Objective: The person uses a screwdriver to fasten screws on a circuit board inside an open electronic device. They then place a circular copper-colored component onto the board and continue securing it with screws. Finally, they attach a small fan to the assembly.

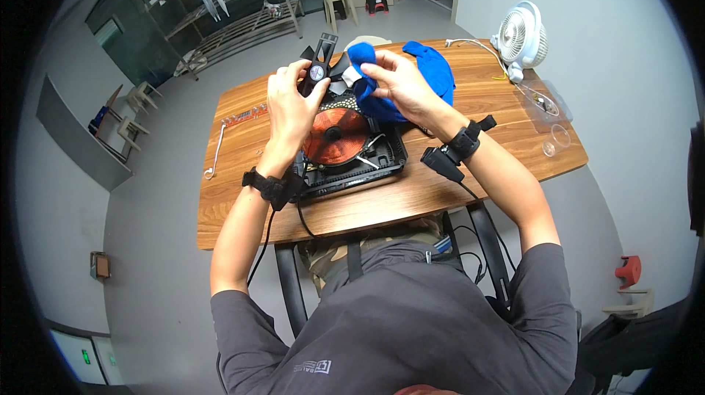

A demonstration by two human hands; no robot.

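My left hand (292, 105) is closed around a black cooling fan (317, 72), its blades and round hub label showing, raised above the table. Beside it, my right hand (402, 85) pinches a blue cloth (435, 70). One bunched end of the cloth is close to the fan blades; whether they touch I cannot tell. The rest spreads over the table behind my right hand. Under both hands lies an opened induction cooker (393, 156), a black housing with a round copper coil (345, 138) inside. Its far part is partly hidden by the hands and cloth.
On the wooden table (242, 208), a white cable tie (218, 149) and a row of small parts (246, 114) lie left. A white desk fan (520, 39) stands back right, near a clear tray (542, 105) and a clear cup (559, 136). Black cables hang from my wrist straps.
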